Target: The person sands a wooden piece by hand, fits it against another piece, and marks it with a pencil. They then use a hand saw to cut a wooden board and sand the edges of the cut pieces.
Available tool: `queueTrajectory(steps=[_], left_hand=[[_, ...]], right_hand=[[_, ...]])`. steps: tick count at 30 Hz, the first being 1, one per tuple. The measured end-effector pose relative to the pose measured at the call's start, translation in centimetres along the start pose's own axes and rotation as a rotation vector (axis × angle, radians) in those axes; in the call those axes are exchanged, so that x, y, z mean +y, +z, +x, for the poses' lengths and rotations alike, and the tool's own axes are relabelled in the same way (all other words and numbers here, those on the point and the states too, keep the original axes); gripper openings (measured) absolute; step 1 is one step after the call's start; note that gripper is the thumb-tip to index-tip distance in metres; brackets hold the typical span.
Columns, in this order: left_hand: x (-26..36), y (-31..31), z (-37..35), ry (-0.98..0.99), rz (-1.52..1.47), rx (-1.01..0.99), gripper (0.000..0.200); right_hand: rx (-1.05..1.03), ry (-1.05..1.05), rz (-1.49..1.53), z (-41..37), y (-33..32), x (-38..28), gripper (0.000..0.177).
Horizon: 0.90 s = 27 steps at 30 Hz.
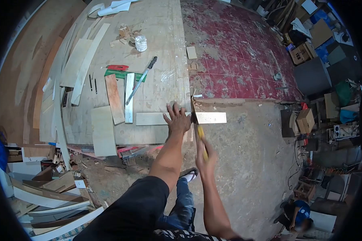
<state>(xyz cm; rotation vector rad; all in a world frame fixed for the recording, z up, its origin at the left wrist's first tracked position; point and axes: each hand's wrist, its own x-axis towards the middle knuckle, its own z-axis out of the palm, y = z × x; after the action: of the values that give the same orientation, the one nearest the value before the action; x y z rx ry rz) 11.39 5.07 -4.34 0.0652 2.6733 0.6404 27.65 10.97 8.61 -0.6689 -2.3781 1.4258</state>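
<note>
My left hand [178, 119] lies with fingers spread, pressing on a pale wooden strip [151, 119] at the edge of the wooden worktable [157, 92]. The strip's right end juts out past the table edge over the floor. In my right hand [206, 152] is the yellow handle of a handsaw [200, 132], fingers wrapped round it. Its dark, narrow blade crosses the strip just right of my left hand, close to the table edge. Motion smears the blade and right hand a little, and I cannot make out how deep any cut is.
Left of the strip lie a steel-bladed tool with a dark handle [140, 81], a reddish board [114, 99], a red utility knife [117, 67] and a white cup [140, 43]. Scrap wood [52, 203] fills the lower left. A person in blue [301, 213] sits at lower right.
</note>
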Motion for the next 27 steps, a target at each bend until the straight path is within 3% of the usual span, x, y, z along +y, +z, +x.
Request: queueTrajectory(steps=[2, 4, 6, 8, 10, 12, 15, 19, 21, 23, 24, 27], left_hand=[[0.1, 0.3, 0.0, 0.012, 0.017, 0.031, 0.050], [-0.1, 0.1, -0.2, 0.009, 0.040, 0.007, 0.050], [0.8, -1.0, -0.1, 0.007, 0.033, -0.023, 0.050], [0.2, -0.2, -0.7, -0.039, 0.015, -0.084, 0.051], [-0.4, 1.2, 0.5, -0.002, 0.051, 0.035, 0.051], [-0.2, 0.5, 0.3, 0.004, 0.030, 0.027, 0.050], [-0.2, 0.9, -0.6, 0.015, 0.004, 0.020, 0.049], [-0.1, 0.4, -0.9, 0.007, 0.033, 0.007, 0.049], [0.0, 0.2, 0.0, -0.003, 0.030, 0.011, 0.049], [-0.1, 0.4, -0.1, -0.010, 0.020, 0.005, 0.048], [-0.1, 0.3, -0.1, 0.000, 0.022, 0.019, 0.048], [0.6, -1.0, -0.1, 0.002, 0.014, -0.012, 0.048]], right_hand=[[-0.012, -0.029, 0.030, 3.4, 2.1, 2.2, 0.030], [-0.034, 0.085, 0.153, 3.3, 2.8, 2.0, 0.029], [0.005, 0.011, 0.024, -1.8, -0.4, 0.0, 0.032], [-0.022, 0.165, 0.050, -8.3, -4.1, -1.9, 0.033], [-0.036, 0.262, 0.084, -9.2, -5.1, -2.1, 0.033], [-0.015, 0.075, -0.038, -6.4, -4.3, -2.4, 0.033], [-0.017, -0.044, 0.067, 2.8, 2.0, 1.9, 0.034], [-0.005, -0.044, -0.009, 0.0, 1.2, 1.9, 0.034], [0.005, 0.020, 0.027, -5.4, -2.4, -0.6, 0.036], [-0.053, 0.293, 0.103, -9.3, -5.4, -2.5, 0.036], [-0.052, 0.297, 0.097, -9.3, -5.5, -2.6, 0.036], [-0.022, 0.038, -0.022, -5.2, -2.6, -0.5, 0.036]])
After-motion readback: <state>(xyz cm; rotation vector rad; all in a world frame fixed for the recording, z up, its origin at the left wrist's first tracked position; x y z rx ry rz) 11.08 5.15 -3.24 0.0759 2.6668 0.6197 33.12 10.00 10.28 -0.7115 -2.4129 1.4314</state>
